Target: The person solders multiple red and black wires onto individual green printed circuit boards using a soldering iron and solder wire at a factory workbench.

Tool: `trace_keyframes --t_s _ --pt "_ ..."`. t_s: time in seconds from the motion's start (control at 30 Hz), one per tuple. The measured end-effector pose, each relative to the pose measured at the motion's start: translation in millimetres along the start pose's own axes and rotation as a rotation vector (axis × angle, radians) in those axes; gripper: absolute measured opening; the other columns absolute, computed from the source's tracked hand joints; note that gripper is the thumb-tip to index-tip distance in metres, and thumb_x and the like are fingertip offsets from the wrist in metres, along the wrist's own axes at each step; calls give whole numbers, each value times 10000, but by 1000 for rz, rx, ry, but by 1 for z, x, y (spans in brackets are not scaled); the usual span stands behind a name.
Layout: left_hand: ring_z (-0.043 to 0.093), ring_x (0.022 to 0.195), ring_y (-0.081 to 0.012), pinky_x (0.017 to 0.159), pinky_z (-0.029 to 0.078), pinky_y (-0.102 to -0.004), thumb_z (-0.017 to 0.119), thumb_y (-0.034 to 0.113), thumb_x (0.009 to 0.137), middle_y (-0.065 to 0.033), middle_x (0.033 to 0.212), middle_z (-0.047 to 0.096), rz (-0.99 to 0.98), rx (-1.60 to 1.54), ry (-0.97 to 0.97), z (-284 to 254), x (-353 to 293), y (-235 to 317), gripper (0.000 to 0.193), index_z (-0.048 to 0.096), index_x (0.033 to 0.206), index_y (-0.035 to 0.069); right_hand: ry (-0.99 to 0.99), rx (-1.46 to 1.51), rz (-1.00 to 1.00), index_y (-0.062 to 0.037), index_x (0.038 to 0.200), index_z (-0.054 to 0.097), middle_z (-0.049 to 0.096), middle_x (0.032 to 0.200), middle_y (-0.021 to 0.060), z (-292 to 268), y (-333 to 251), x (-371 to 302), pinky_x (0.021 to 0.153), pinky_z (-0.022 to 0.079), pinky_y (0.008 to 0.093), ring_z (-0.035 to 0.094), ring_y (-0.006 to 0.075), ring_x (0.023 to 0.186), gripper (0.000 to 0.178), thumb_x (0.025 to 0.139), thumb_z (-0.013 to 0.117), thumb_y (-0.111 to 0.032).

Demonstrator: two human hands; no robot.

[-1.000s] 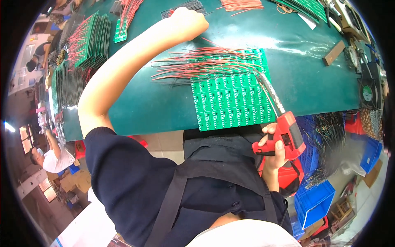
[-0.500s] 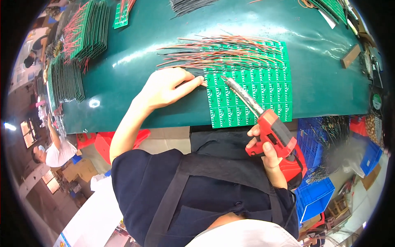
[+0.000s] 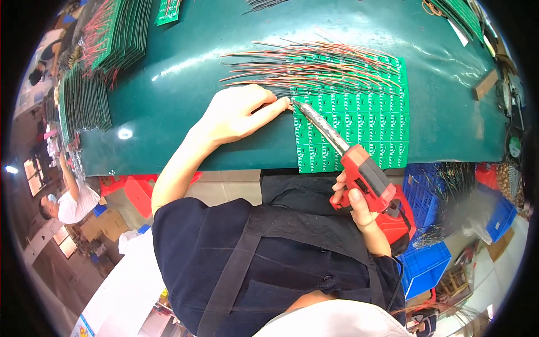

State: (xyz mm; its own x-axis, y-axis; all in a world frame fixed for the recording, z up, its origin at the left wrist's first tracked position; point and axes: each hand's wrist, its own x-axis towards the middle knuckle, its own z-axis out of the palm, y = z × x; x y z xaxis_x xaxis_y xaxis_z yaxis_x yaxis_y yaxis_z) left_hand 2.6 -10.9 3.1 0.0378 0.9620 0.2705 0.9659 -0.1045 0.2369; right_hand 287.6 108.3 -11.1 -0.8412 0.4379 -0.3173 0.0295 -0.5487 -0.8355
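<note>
A green printed circuit board panel, divided into many small units, lies on the green table top. Across its far part spreads a loose bundle of red and black wires, their ends reaching past the board's left edge. My left hand is closed, thumb and fingers pinching a thin wire at that edge; most of the wire is hidden. Wrapped round the handle of a red and black soldering gun is my right hand. The gun's metal tip is beside my left fingertips at the board's left edge.
Stacked boards with red wires stand at the far left, with more boards nearer. A small wooden block lies at right. Blue crates stand below the table at right. A co-worker in white is at left.
The soldering gun's tip has moved left over the board, up to my left fingertips. My left hand keeps its pinch at the board's edge. The whole view has shifted slightly.
</note>
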Motion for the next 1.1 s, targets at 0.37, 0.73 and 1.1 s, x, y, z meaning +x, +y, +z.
trace_keyframes --t_s 0.37,0.73,1.1 --pt "583 685 -165 547 488 -274 627 109 719 -18 811 574 49 49 14 2 -1 -2 307 636 1027 108 -19 -11 -26 58 1234 406 582 977 150 0 -5 1 628 546 298 611 201 816 537 829 619 -224" --pt "588 694 -184 566 489 -291 633 101 690 -39 801 584 73 27 109 6 5 0 296 623 983 55 122 -57 -118 77 1103 491 541 949 170 8 -15 0 584 539 290 571 221 863 508 811 594 -325" --pt "580 695 -166 562 482 -278 627 102 692 -26 811 571 114 57 109 10 18 4 302 626 990 52 29 -41 -47 33 1186 468 587 959 143 -8 -9 -7 571 509 272 594 163 680 432 845 591 -203"
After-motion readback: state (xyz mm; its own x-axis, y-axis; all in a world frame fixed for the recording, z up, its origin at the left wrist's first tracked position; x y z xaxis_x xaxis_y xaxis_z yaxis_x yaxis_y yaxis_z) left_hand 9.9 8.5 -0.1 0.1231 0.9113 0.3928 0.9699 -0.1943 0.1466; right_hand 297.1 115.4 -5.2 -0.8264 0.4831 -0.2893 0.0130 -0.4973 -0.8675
